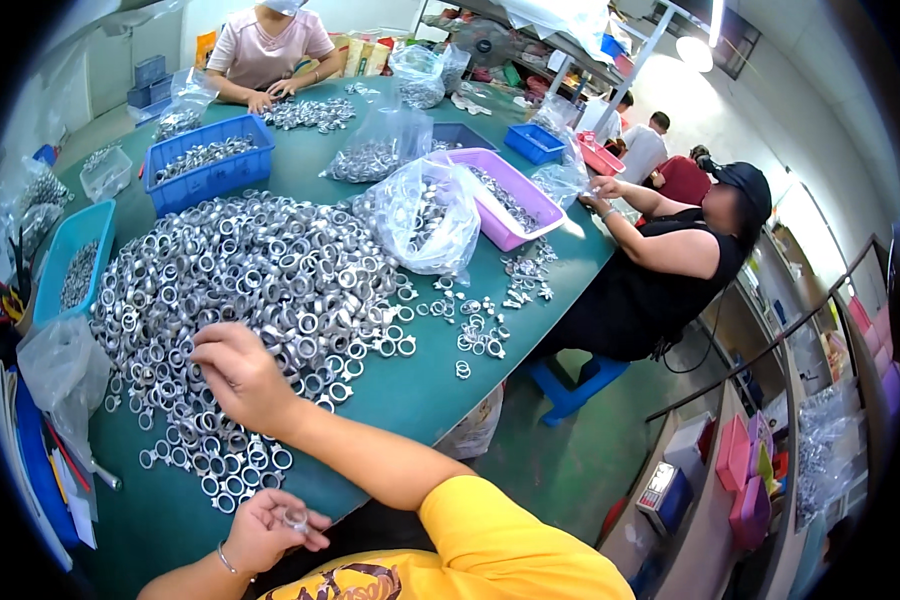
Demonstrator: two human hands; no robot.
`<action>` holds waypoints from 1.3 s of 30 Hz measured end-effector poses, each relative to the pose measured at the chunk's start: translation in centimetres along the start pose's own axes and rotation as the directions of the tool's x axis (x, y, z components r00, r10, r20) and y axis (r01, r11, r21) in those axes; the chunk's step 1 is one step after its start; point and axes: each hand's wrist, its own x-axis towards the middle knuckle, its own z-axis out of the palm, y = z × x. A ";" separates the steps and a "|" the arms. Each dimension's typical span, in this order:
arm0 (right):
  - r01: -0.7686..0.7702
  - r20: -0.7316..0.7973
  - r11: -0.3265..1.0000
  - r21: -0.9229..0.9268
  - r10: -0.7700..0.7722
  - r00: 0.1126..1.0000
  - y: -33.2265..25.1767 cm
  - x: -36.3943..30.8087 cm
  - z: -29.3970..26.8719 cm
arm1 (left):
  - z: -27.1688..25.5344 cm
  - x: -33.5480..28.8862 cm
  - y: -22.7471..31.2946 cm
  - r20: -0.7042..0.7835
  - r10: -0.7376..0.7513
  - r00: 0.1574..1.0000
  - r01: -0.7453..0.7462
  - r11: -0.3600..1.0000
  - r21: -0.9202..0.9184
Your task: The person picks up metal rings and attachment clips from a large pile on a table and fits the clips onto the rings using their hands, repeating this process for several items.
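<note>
Near the table's front edge, my left hand (268, 535) wears a thin bracelet and holds a silver metal ring (296, 519) between its fingers. My right hand (240, 378) reaches across over the large heap of metal rings (270, 265), its fingers bent together. Whatever those fingertips hold, if anything, is hidden. Many rings in the heap carry small lugs. Loose rings (220, 480) spread down toward my left hand, and a few more rings (482, 340) lie to the right on the green table (410, 385).
Around the heap stand a blue bin (210, 190), a teal tray (52, 290), a purple basket (545, 215) and a clear bag of parts (420, 215). A person in black (660, 270) sits at the right edge; another person (270, 50) works at the far side.
</note>
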 end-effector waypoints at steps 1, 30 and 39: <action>-0.004 0.001 1.000 -0.002 0.004 1.000 0.6 -0.5 0.3 | 0.3 0.0 0.0 -0.018 0.058 0.998 -0.057 0.996 0.066; -0.194 0.142 0.979 -0.063 0.201 0.969 1.8 -2.1 -0.4 | -8.2 -4.1 23.9 0.519 0.855 -0.004 0.265 -0.499 0.825; -0.163 0.153 0.985 -0.049 0.168 0.974 2.5 -2.1 -0.2 | -14.1 -9.1 24.5 -0.485 0.514 0.707 0.694 -0.377 0.613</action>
